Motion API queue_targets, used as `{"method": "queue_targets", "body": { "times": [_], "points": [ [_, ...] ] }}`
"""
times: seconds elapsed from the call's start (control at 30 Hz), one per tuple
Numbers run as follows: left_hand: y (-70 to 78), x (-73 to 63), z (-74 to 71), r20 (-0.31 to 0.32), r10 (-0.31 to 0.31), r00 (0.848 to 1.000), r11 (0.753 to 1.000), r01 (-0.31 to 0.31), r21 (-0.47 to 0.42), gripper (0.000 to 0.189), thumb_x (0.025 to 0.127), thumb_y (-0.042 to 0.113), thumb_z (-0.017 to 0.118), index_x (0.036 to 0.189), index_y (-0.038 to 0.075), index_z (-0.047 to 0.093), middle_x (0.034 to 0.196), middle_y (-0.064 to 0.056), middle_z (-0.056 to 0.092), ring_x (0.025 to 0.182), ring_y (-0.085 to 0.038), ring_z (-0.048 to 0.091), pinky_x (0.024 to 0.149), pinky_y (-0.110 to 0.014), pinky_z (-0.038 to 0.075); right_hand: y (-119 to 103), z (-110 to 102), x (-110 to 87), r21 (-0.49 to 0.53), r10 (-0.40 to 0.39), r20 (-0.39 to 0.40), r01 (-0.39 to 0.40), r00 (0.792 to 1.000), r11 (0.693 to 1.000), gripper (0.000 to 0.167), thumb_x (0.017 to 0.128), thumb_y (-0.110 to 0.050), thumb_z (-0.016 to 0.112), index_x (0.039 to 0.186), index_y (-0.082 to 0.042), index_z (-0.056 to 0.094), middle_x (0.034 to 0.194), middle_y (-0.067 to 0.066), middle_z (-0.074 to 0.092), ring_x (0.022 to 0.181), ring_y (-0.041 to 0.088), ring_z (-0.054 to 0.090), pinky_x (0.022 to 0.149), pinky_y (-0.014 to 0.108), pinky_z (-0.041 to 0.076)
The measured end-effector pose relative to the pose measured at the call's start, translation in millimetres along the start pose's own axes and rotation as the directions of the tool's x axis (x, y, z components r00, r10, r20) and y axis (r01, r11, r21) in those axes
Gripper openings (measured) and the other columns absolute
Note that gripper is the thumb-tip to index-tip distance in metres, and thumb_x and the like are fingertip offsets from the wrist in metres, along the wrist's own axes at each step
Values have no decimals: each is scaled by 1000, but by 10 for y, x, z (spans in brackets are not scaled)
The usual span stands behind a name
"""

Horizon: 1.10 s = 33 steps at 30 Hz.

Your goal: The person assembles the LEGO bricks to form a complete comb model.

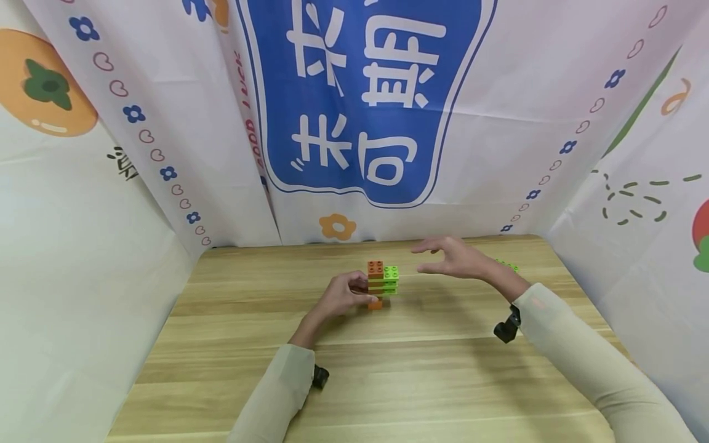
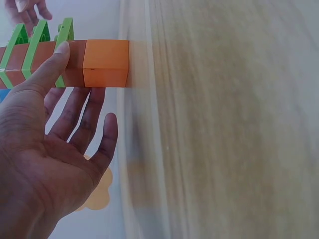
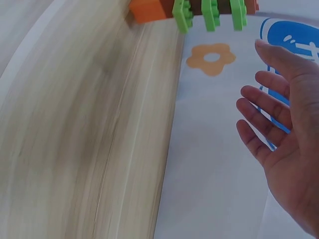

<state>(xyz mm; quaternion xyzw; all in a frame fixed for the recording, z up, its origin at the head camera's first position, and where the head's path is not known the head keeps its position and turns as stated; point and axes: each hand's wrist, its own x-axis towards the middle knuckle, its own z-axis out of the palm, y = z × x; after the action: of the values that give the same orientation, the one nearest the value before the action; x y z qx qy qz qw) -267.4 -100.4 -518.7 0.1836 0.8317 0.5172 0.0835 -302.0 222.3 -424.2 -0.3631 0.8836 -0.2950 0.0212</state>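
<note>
A tower of toy building bricks [image 1: 375,269] stands upright near the back of the table. Brown bricks alternate with thin green plates [image 1: 391,273] that jut out to the right, and an orange brick [image 2: 106,62] forms the bottom. My left hand [image 1: 339,296] grips the tower low on its left side, thumb across the front and fingers behind, as the left wrist view shows. To the right of the tower, my right hand [image 1: 456,258] hovers apart from it. Its fingers [image 3: 269,107] are relaxed and spread, with nothing held.
More green bricks [image 1: 506,266] lie at the back right of the wooden table [image 1: 399,381], partly hidden behind the right forearm. Printed white cloth [image 1: 498,117] hangs along the back and both sides. Each wrist wears a small black camera [image 1: 506,327].
</note>
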Motion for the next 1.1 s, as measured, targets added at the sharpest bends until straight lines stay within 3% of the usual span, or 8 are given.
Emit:
{"method": "queue_targets", "body": {
  "times": [0.5,1.1],
  "points": [
    [-19,-11,-5,6,0,1000,1000,0,-8,28,88,17,89,108,8,73,105,-4,77,95,-16,71,87,-35,60,280,-162,-309,-51,39,-12,-39,999,998,49,90,-28,88,131,-6,74,131,11,74,122,35,69,104,58,53],
    [-7,-26,-17,8,12,1000,1000,-12,-7,28,89,19,89,109,8,73,106,-3,76,97,-16,71,88,-35,60,589,-336,-595,-123,63,-52,-69,997,990,43,88,-20,89,126,-4,75,130,18,73,121,41,68,97,59,56]
  ]
}}
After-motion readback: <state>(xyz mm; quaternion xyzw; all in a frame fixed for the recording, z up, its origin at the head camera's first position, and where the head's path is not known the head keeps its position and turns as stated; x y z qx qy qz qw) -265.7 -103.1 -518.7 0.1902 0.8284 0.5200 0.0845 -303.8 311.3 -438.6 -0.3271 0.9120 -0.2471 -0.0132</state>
